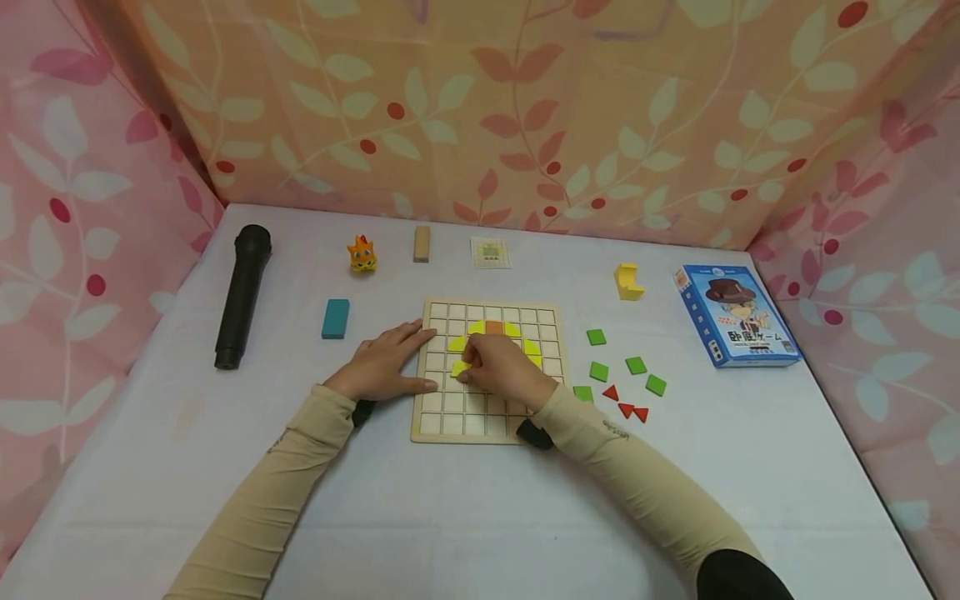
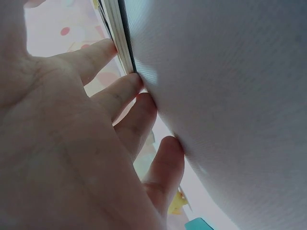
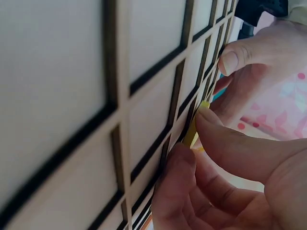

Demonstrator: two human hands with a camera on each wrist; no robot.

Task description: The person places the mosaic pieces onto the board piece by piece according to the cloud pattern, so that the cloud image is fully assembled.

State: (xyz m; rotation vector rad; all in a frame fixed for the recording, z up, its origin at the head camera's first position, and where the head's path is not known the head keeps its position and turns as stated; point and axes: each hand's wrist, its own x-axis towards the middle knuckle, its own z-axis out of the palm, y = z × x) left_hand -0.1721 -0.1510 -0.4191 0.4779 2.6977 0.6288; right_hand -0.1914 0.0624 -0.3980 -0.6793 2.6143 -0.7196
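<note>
A wooden grid board (image 1: 452,424) lies on the white-covered table. Thumb and index finger of my right hand (image 1: 510,367) pinch a small yellow tile (image 3: 192,130) at a cell in the board's left part. Around that hand, several yellow tiles (image 1: 512,330) and an orange tile (image 1: 495,327) sit in the cells; the hand hides part of the grid. My left hand (image 1: 378,367) rests at the board's left side with extended fingers, its fingertips (image 2: 125,86) against the edge in the left wrist view.
Right of the board are several green tiles (image 1: 636,365) and red triangles (image 1: 626,410), then a yellow block (image 1: 628,282) and blue box (image 1: 738,317). Behind lie a card (image 1: 491,252), wooden block (image 1: 422,244) and toy (image 1: 362,254); leftward, a teal block (image 1: 335,318) and black cylinder (image 1: 243,296).
</note>
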